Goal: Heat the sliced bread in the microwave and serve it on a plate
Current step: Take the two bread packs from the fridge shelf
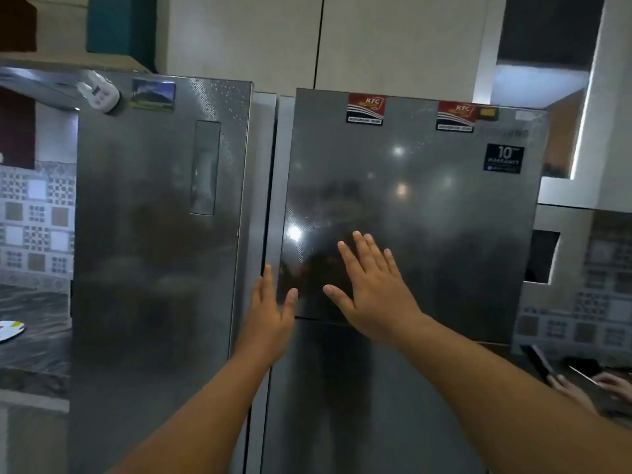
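Steel-grey and glossy, the right-hand fridge door [410,213] takes both outstretched arms. The right hand [372,289] lies flat against it, fingers straight and spread, holding nothing. The left hand [270,302] reaches the door's left edge, fingers straight, thumb apart, gripping nothing. A second grey fridge [154,234] stands just beside, to the left. Far left, on the dark counter [34,350], the rim of a white plate [10,330] with coloured marks shows. No bread or microwave is in view. Higher on the door sit two red KFC magnets [366,109].
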